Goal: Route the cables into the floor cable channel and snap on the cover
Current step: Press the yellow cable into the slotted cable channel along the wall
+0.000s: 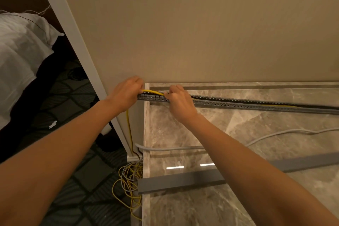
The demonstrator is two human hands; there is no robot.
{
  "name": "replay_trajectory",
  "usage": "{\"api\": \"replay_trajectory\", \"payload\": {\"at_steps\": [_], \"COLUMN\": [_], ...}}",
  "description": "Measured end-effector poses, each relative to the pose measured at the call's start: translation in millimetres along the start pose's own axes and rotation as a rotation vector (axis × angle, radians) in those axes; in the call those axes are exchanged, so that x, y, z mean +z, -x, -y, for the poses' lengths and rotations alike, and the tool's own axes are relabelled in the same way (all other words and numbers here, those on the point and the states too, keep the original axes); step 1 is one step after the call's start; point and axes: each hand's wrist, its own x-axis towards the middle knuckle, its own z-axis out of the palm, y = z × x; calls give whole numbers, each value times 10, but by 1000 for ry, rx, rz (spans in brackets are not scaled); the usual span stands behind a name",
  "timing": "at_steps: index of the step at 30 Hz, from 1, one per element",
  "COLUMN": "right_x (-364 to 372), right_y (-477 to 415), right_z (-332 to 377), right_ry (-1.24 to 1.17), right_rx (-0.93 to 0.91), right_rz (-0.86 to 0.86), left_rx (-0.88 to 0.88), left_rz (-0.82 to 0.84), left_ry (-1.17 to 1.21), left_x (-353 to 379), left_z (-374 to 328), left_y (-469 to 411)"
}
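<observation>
A grey slotted cable channel lies on the marble floor along the beige wall. A yellow cable runs across the channel's left end and lies inside the channel further right. My left hand grips the cable at that left end. My right hand pinches the same cable just to the right, pressing it down at the slots. From my left hand the yellow cable hangs down the wall corner. The grey cover strip lies loose on the floor nearer me, partly hidden by my right forearm.
A grey cable snakes over the marble floor between channel and cover. A tangle of yellow and grey cable sits on dark patterned carpet by the wall corner. White bedding is at far left.
</observation>
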Motion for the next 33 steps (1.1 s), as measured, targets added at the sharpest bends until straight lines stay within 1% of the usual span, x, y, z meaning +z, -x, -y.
{"api": "replay_trajectory", "payload": {"at_steps": [2, 5, 9, 11, 14, 15, 17, 21, 24, 28, 33], "right_x": [-10, 28, 79, 97, 132, 131, 97, 20, 53, 128, 172], "right_y": [-12, -39, -79, -62, 8, 25, 32, 21, 26, 7, -5], "right_z": [42, 60, 2, 20, 74, 92, 120, 153, 145, 61, -35], "right_ry": [28, -19, -29, -27, -7, 15, 60, 104, 104, 36, -52], "right_rx": [-35, -26, 5, -6, 25, 25, 18, 13, 16, -1, -21], "right_rz": [-29, 28, 32, 9, -47, -53, -66, -45, -57, -69, -51], "left_rx": [-13, 15, 67, 12, -161, -194, -200, -69, 25, 212, 319], "left_rz": [31, 18, -154, -147, -84, -68, -56, -44, -36, -38, 25], "left_ry": [24, 29, 11, -20, -24, 7, 41, -31, -28, -145, -290], "left_x": [42, 76, 109, 171, 235, 238, 226, 170, 70, -97, -113], "left_z": [-107, -218, -102, 12, 52, 26, -19, 124, 219, 153, -30], "left_y": [-44, -86, 75, 179, 224, 214, 202, 260, 244, 164, 25]}}
